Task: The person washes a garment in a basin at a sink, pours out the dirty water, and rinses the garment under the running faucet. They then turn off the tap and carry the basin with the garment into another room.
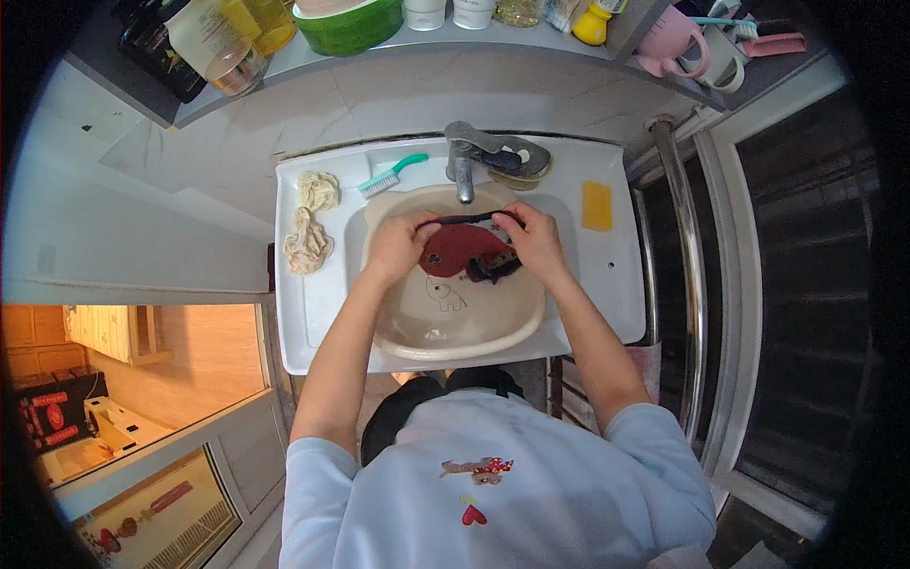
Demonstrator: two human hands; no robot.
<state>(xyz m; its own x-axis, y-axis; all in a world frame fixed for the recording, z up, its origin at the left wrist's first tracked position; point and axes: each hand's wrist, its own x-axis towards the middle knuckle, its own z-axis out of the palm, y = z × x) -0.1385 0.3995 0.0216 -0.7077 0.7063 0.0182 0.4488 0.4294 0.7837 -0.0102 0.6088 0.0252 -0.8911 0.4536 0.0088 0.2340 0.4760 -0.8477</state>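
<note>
White sink (609, 308): brush (391, 174), faucet (463, 156), yellow block (596, 206) around held cloth (453, 248).

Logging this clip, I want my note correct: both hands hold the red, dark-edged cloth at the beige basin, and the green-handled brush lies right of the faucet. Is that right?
Not quite: the head view shows the green-handled brush lying left of the faucet. The rest stands: the left hand and right hand hold the red, dark-edged cloth at the beige basin.
</note>
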